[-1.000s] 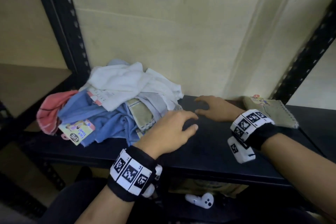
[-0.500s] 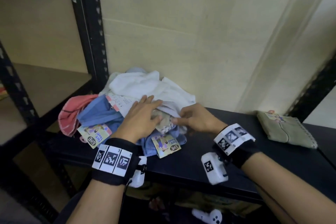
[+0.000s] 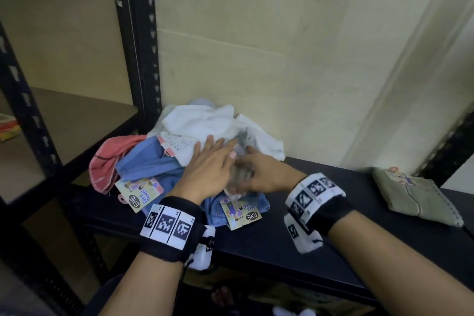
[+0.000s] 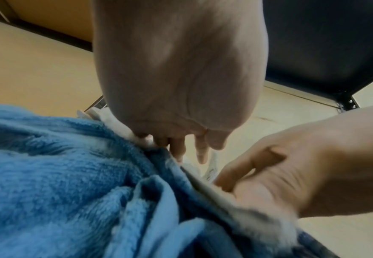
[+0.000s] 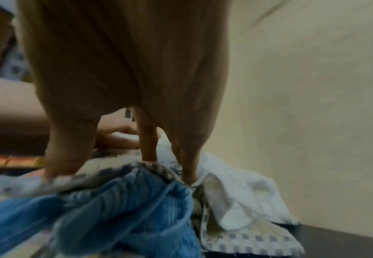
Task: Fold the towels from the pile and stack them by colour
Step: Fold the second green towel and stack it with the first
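A loose pile of towels lies on the black shelf (image 3: pixel 295 226): white towels (image 3: pixel 200 120) on top, blue towels (image 3: pixel 151 164) below, a pink towel (image 3: pixel 107 161) at the left. My left hand (image 3: pixel 218 147) rests with straight fingers on the white towel. My right hand (image 3: pixel 247 170) pinches a crumpled beige towel with a checked border (image 3: pixel 237 183) in the middle of the pile. In the right wrist view the thumb (image 5: pixel 66 157) presses on that beige towel (image 5: pixel 247 239) above the blue towel (image 5: pixel 114 209). One folded beige towel (image 3: pixel 415 197) lies at the far right.
Cardboard labels (image 3: pixel 139 194) hang from the blue towels at the pile's front. A black upright post (image 3: pixel 138 41) stands behind the pile, against a pale wall. Another shelf (image 3: pixel 64 120) extends to the left. Bare black shelf runs between the pile and the folded towel.
Both hands left the bare shelf and moved left onto the pile. My right hand took hold of the beige towel, which now blurs as it shifts.
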